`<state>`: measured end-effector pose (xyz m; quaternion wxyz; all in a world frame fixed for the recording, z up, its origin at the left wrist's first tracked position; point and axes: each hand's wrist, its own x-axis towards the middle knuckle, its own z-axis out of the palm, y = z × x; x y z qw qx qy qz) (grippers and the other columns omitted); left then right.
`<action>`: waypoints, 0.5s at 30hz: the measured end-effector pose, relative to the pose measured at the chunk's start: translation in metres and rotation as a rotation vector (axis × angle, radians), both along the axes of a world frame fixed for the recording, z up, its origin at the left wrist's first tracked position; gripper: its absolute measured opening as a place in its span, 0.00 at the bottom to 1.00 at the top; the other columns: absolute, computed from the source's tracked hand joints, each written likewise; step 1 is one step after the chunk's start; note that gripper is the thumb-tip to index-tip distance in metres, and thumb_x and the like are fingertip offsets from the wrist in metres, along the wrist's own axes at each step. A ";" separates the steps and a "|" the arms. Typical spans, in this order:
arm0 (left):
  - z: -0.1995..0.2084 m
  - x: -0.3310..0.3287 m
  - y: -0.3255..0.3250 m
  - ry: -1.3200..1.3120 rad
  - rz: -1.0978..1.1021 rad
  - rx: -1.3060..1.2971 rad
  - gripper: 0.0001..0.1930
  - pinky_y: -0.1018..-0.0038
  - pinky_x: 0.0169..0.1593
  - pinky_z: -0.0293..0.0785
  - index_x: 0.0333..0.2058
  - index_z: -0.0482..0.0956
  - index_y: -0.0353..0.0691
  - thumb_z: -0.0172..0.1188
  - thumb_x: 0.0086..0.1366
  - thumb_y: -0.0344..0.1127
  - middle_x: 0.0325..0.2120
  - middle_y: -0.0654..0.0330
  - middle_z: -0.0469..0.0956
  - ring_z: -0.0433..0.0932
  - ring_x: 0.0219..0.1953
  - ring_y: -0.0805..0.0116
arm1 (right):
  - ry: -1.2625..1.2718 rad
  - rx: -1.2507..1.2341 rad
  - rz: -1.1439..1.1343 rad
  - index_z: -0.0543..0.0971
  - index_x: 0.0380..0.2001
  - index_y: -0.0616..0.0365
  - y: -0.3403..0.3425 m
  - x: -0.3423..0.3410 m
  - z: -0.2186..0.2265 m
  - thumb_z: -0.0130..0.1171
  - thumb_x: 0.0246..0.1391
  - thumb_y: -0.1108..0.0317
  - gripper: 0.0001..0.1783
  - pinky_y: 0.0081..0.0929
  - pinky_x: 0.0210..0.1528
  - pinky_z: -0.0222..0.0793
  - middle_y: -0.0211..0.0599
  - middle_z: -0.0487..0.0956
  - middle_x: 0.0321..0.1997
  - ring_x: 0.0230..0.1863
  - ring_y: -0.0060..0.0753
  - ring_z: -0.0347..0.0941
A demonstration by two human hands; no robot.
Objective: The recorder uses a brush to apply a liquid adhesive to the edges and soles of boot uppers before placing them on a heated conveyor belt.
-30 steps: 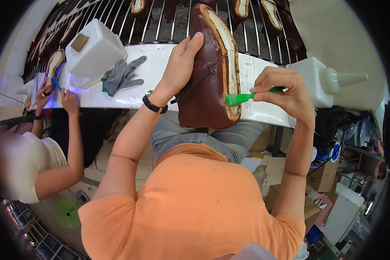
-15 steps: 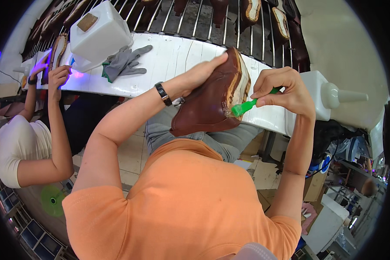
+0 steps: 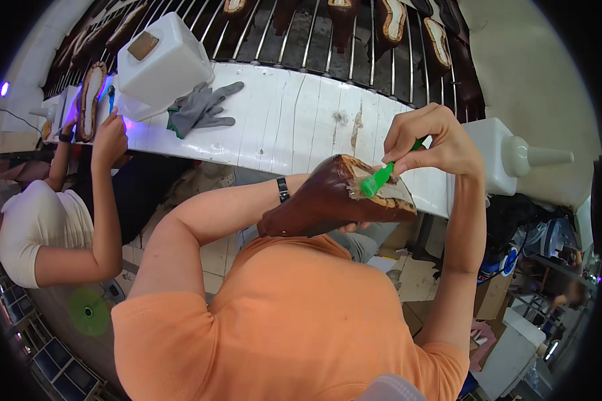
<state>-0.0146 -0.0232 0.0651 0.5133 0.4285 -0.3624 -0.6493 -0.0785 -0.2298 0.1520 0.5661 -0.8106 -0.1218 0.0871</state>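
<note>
A brown leather boot upper (image 3: 314, 204), its pale sole side turned up and to the right, lies across my lap in front of the table edge. My left hand (image 3: 354, 228) grips it from underneath; only some fingertips show past its lower side, and the rest is hidden by the leather. Between the thumb and fingers of my right hand (image 3: 435, 142) is a green-handled brush (image 3: 378, 181). Its bristles touch the sole's edge near the end closest to the table.
On the white table (image 3: 281, 110) are a grey glove (image 3: 206, 110) and a white plastic container (image 3: 164, 70). A spouted white container (image 3: 495, 157) stands at right. Behind runs a metal roller rack (image 3: 308, 40) holding more boots. A co-worker (image 3: 53, 227) holds a blue brush (image 3: 112, 97) at left.
The boot upper has turned and come down toward me, its sole now facing up more. My left hand has shifted from its far end to underneath. The brush stays on the sole's edge.
</note>
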 end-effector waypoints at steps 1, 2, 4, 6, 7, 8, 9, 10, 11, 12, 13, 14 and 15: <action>-0.001 0.002 0.001 0.177 -0.082 0.159 0.20 0.79 0.19 0.72 0.46 0.71 0.36 0.47 0.69 0.48 0.30 0.55 0.78 0.77 0.21 0.71 | -0.016 0.044 0.004 0.81 0.19 0.63 0.000 0.000 -0.002 0.74 0.32 0.72 0.10 0.22 0.30 0.69 0.40 0.80 0.23 0.26 0.28 0.77; -0.004 0.003 0.004 0.353 -0.144 0.238 0.19 0.79 0.19 0.72 0.46 0.71 0.36 0.49 0.69 0.46 0.30 0.55 0.78 0.77 0.21 0.71 | 0.000 0.042 0.021 0.81 0.19 0.63 -0.001 0.000 -0.003 0.74 0.32 0.72 0.10 0.22 0.30 0.69 0.40 0.80 0.23 0.26 0.28 0.77; -0.015 0.005 0.007 0.839 -0.274 0.340 0.22 0.76 0.25 0.75 0.52 0.65 0.32 0.49 0.68 0.45 0.32 0.47 0.76 0.78 0.27 0.63 | 0.011 0.037 0.038 0.81 0.19 0.63 -0.002 0.000 -0.006 0.74 0.32 0.72 0.10 0.22 0.30 0.69 0.40 0.80 0.23 0.26 0.29 0.77; -0.027 0.006 0.008 1.320 -0.382 0.351 0.28 0.73 0.31 0.79 0.58 0.59 0.28 0.48 0.68 0.44 0.35 0.40 0.75 0.80 0.33 0.55 | 0.046 0.119 0.040 0.81 0.20 0.63 0.000 -0.001 -0.009 0.73 0.33 0.72 0.10 0.22 0.31 0.69 0.40 0.80 0.24 0.27 0.29 0.77; -0.033 0.005 0.008 1.209 -0.318 0.343 0.28 0.72 0.31 0.79 0.58 0.59 0.28 0.47 0.69 0.46 0.34 0.40 0.75 0.80 0.32 0.53 | 0.050 0.083 0.045 0.81 0.20 0.63 0.001 -0.001 -0.009 0.73 0.33 0.72 0.10 0.22 0.31 0.69 0.40 0.80 0.24 0.27 0.29 0.77; -0.037 0.006 0.007 1.083 -0.260 0.357 0.28 0.71 0.30 0.79 0.58 0.59 0.29 0.45 0.69 0.47 0.32 0.39 0.75 0.80 0.30 0.51 | 0.002 0.065 -0.027 0.81 0.20 0.64 0.004 -0.004 -0.010 0.73 0.33 0.73 0.10 0.22 0.31 0.69 0.40 0.81 0.24 0.27 0.29 0.78; -0.041 0.007 0.005 1.095 -0.256 0.336 0.28 0.71 0.30 0.79 0.58 0.59 0.29 0.45 0.69 0.47 0.32 0.39 0.75 0.80 0.30 0.51 | -0.045 0.051 -0.091 0.81 0.20 0.64 0.008 -0.006 -0.010 0.72 0.34 0.73 0.09 0.22 0.31 0.69 0.40 0.81 0.24 0.27 0.30 0.78; -0.043 0.010 0.000 1.035 -0.246 0.286 0.28 0.70 0.30 0.79 0.58 0.59 0.30 0.45 0.69 0.47 0.32 0.39 0.75 0.80 0.29 0.50 | -0.084 0.037 -0.116 0.81 0.22 0.65 0.009 -0.009 -0.008 0.71 0.36 0.75 0.08 0.21 0.32 0.69 0.40 0.81 0.25 0.28 0.29 0.77; -0.045 0.012 -0.005 0.965 -0.239 0.267 0.28 0.71 0.30 0.79 0.59 0.59 0.32 0.46 0.69 0.48 0.32 0.40 0.75 0.80 0.28 0.52 | -0.089 0.043 -0.131 0.81 0.22 0.65 0.011 -0.011 -0.006 0.71 0.36 0.75 0.08 0.21 0.32 0.69 0.40 0.81 0.25 0.28 0.29 0.77; -0.045 0.015 -0.009 0.889 -0.180 0.210 0.28 0.72 0.30 0.79 0.59 0.60 0.34 0.47 0.69 0.48 0.32 0.41 0.76 0.80 0.27 0.53 | -0.109 0.025 -0.194 0.81 0.23 0.63 0.013 -0.013 -0.005 0.71 0.38 0.74 0.08 0.19 0.31 0.66 0.35 0.80 0.25 0.29 0.24 0.75; -0.044 0.019 -0.015 0.824 -0.227 0.234 0.28 0.72 0.30 0.79 0.59 0.60 0.36 0.48 0.68 0.48 0.32 0.42 0.76 0.80 0.26 0.54 | -0.126 0.009 -0.260 0.82 0.24 0.61 0.015 -0.016 -0.004 0.71 0.39 0.73 0.07 0.17 0.30 0.63 0.31 0.80 0.25 0.29 0.19 0.73; -0.043 0.021 -0.018 0.424 -0.163 0.117 0.27 0.74 0.33 0.79 0.59 0.61 0.38 0.48 0.68 0.48 0.34 0.45 0.77 0.81 0.28 0.58 | -0.162 -0.029 -0.309 0.82 0.24 0.60 0.017 -0.018 -0.003 0.70 0.41 0.72 0.06 0.17 0.26 0.58 0.28 0.80 0.25 0.26 0.16 0.70; -0.041 0.024 -0.022 0.154 -0.115 0.012 0.26 0.75 0.34 0.79 0.59 0.62 0.39 0.48 0.68 0.48 0.35 0.46 0.77 0.81 0.30 0.60 | -0.165 -0.034 -0.319 0.82 0.24 0.60 0.017 -0.018 -0.002 0.70 0.41 0.72 0.06 0.17 0.26 0.58 0.28 0.80 0.25 0.26 0.16 0.70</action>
